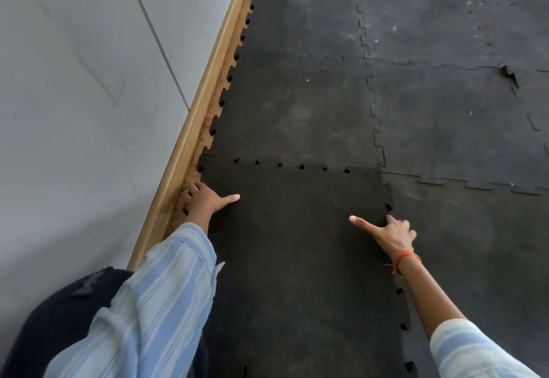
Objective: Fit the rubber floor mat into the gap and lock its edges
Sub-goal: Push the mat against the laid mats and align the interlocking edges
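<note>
Rubber mat (297,244) (edges unlocked) under both hands

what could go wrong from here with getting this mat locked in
1. The mat's far seam shows open holes, so its tabs may sit on top, not locked.
2. The left hand has fingers curled between the mat edge and the wooden skirting; pressing down could pinch them.
3. The right hand grips the right edge, where gaps also show.
</note>
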A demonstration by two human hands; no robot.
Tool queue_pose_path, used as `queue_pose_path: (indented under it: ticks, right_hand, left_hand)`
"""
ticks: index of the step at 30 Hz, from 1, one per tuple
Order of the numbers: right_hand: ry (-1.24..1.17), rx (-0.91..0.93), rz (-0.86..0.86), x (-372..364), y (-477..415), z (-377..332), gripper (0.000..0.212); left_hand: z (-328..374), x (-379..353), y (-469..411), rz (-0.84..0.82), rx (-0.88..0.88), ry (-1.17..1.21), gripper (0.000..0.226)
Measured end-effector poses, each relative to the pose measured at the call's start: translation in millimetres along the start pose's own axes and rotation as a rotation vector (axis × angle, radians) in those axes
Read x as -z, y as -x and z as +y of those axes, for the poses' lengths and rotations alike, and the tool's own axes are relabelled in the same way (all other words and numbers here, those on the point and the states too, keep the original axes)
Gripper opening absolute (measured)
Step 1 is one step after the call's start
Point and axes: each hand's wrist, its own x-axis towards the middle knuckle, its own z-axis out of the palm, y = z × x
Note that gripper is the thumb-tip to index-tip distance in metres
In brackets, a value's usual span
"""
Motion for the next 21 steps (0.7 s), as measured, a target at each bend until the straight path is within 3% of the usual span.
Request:
queue_pose_path:
  ticks: [3, 6, 9, 14, 19, 21]
  right_hand:
    - [0.141, -0.026, 0.137, -14.7, 6.6, -7.2, 0.093]
    - [0.263, 0.099, 0.24, -32.9, 11.2, -18.6, 0.104]
    - [0.322, 0.31, 0.144, -35.2, -1.4, -26.7, 0.107]
    - [0.347, 0.433, 0.019, -27.7, -15.0, -47.4, 0.108]
    - [0.372, 0.601, -0.079, -46.2, -11.4, -94.7, 0.095]
    - [0.404, 0.652, -0.131, -56.9, -11.5, -115.8, 0.089]
  left_hand:
    - [6.8, -12.2, 1.6, -0.01, -0.055, -0.026, 0.124]
    - [24.4, -23.8, 4.6, 0.023, -0.276, -0.172, 0.115]
    - [38.2, -22.7, 1.4, -0.013, -0.419, -0.265, 0.114]
    - [42.0, -13.0, -11.5, -0.097, -0.378, -0.295, 0.128]
    - [52.0, -5.1, -15.6, -0.167, -0.329, -0.346, 0.129]
    - [59.7, -2.2, -13.6, -0.138, -0.396, -0.378, 0.124]
